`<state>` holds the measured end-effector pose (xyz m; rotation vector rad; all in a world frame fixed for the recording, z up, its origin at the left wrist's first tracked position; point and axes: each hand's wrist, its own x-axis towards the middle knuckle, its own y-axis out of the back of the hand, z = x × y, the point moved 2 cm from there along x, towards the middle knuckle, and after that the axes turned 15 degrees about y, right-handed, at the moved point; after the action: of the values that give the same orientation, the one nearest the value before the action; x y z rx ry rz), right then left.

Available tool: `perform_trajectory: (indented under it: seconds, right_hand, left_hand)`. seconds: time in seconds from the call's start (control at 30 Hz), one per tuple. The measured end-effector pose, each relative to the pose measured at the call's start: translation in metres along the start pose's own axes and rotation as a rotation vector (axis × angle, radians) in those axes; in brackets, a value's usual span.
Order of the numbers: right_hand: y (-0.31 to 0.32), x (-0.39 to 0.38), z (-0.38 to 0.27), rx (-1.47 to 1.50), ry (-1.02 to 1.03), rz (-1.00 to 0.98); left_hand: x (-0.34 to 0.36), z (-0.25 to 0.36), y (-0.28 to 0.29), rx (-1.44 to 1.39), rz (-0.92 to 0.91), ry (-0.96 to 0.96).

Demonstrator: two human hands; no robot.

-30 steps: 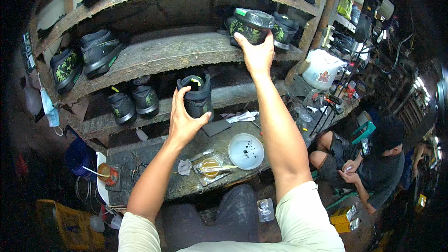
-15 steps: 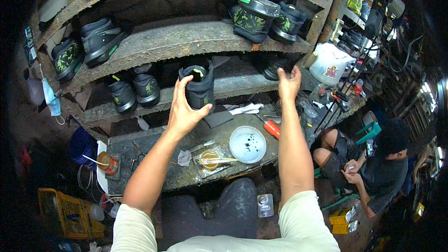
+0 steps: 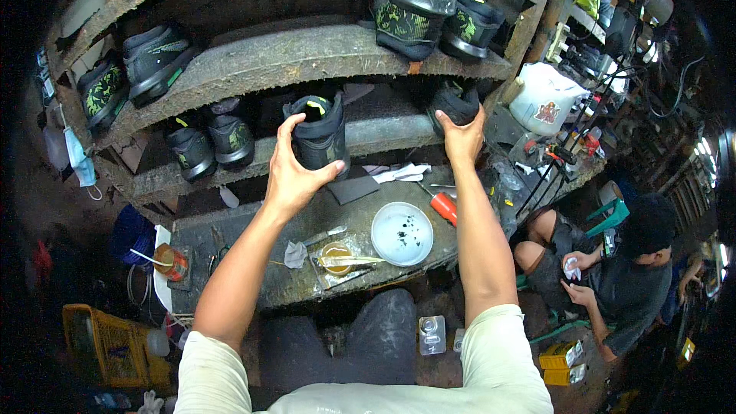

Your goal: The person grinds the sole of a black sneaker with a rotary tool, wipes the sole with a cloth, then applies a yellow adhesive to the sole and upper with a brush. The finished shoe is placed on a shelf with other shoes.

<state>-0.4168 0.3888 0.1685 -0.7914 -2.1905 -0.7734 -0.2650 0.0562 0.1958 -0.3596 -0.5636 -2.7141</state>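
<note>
My left hand (image 3: 295, 180) is closed around the heel end of a black shoe (image 3: 320, 134) with a bit of yellow-green inside its collar, held in front of the lower shelf. On the right, my right hand (image 3: 464, 136) grips another black shoe (image 3: 454, 102) at the end of that same shelf; its far part is lost in shadow. Two black and green patterned shoes stand left of my left hand, the nearer one being a patterned shoe (image 3: 232, 138). Below my hands, a white bowl (image 3: 402, 224) with dark specks rests on the workbench (image 3: 253, 234).
Beside the bowl lie a brush (image 3: 356, 261) over a container of amber liquid and a red-handled tool (image 3: 444, 207). More shoes (image 3: 157, 65) stand on the upper shelf (image 3: 268, 54). A white container (image 3: 546, 100) is at the right. Another person (image 3: 632, 276) sits low at the right.
My right hand has reached the shoe on the right and closed on it, bringing it slightly forward into the light. My left hand still holds its shoe. The view has shifted slightly.
</note>
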Motion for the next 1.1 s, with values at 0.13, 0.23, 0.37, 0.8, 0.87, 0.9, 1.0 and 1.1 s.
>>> perform_trajectory:
  seconds: [0.13, 0.23, 0.37, 0.8, 0.87, 0.9, 1.0, 1.1]
  right_hand:
    - [0.004, 0.008, 0.0, -0.033, -0.004, -0.071]
    - [0.006, 0.008, -0.007, -0.026, 0.062, -0.076]
    - [0.011, -0.043, -0.029, 0.358, 0.074, 0.189]
    - [-0.029, -0.088, -0.058, 0.716, -0.02, -0.331]
    - [-0.027, -0.098, -0.065, 0.729, 0.135, -0.219]
    - [-0.029, -0.101, -0.067, 0.672, 0.152, -0.206]
    - [-0.034, -0.093, -0.066, 0.452, 0.128, -0.284]
    - [-0.038, -0.076, -0.058, 0.527, 0.232, -0.224]
  left_hand:
    - [-0.014, 0.006, -0.018, -0.001, -0.002, -0.137]
    - [-0.027, 0.004, -0.031, 0.085, -0.029, -0.159]
    - [-0.033, 0.006, -0.059, 0.097, -0.095, -0.21]
    - [-0.039, -0.024, -0.042, -0.017, -0.078, -0.243]
    - [-0.048, -0.025, 0.005, -0.101, 0.005, -0.18]
    - [-0.051, -0.021, 0.033, -0.238, 0.066, -0.247]
    - [-0.031, -0.001, 0.119, -0.366, 0.35, -0.375]
    - [0.025, 0.024, 0.211, -0.392, 0.647, -0.537]
